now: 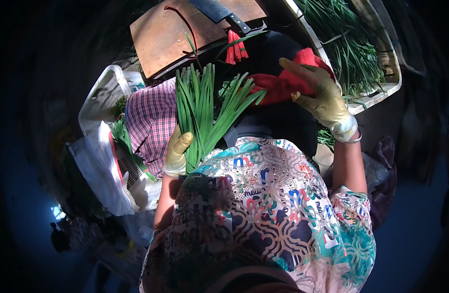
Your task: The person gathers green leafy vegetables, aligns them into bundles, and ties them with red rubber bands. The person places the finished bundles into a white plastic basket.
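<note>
My left hand (178, 148), in a yellowish rubber glove, holds a bunch of long flat green leaves, like garlic chives (200, 113), upright against my body. The bunch fans apart at the top into two parts. My right hand (318, 93), gloved the same way, is raised to the right of the bunch with thumb and fingers apart and nothing between them. Beneath it, a red cloth (283, 86) lies over my lap. Red strips (236, 49) hang at the near edge of a wooden board (162, 40), and a cleaver (219, 14) lies on the board.
A pale plastic crate (394, 82) at the upper right is filled with green chives (350, 51). At the left, a white basket (86, 106) holds tied greens (124, 133), beside a checked cloth (151, 121) and a white plastic bag (100, 172). A dark bag (385, 175) lies at the right.
</note>
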A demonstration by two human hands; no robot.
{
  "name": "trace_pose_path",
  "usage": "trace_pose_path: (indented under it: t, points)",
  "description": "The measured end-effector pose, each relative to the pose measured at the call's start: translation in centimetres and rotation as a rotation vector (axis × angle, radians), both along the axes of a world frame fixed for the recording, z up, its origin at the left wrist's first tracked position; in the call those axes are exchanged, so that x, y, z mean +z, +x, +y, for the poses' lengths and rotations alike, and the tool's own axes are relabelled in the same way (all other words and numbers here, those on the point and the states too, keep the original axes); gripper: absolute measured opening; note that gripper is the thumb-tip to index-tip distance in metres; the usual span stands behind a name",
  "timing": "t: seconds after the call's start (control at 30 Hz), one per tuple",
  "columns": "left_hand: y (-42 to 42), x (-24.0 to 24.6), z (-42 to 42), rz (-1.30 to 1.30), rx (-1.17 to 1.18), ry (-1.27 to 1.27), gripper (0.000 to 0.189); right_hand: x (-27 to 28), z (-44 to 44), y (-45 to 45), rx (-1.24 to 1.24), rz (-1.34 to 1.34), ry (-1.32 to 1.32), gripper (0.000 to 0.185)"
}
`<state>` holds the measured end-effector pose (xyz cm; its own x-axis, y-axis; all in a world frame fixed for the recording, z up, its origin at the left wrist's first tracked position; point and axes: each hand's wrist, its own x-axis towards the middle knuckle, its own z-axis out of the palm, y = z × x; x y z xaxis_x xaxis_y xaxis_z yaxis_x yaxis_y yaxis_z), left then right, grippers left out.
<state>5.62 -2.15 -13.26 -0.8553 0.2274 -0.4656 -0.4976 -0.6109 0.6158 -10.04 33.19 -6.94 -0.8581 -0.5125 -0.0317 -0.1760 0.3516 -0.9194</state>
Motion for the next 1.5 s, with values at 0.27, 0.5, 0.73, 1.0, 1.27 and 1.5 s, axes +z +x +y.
trace_pose_path:
  t: [0.27,0.5,0.73,1.0,1.27,1.5]
  points:
    - [2.6,-5.1,-2.5,0.003,-0.09,0.082,0.048,-7.4,-4.5,-0.6,-0.108,-0.517,-0.465,0.024]
    - [1.5,-2.6,-1.0,0.091,-0.06,0.024,0.053,-3.8,0.4,-5.4,-0.301,-0.3,-0.217,0.035]
    - [0.4,-1.2,-0.2,0.066,-0.059,0.004,0.059,-2.2,-2.2,-2.6,0.133,-0.273,-0.183,0.056]
    - [-1.0,1.0,0.1,0.013,-0.067,0.014,0.059,-2.5,-3.8,-1.6,0.229,-0.675,-0.109,0.056]
    - [-0.5,-0.4,-0.4,0.013,-0.11,-0.014,0.058,-3.7,-7.4,-2.4,0.04,-0.969,0.019,0.041]
    - [0.0,-1.1,-0.6,0.074,-0.056,-0.096,0.059,-3.7,-7.1,-2.6,-0.217,-0.84,-0.159,0.024]
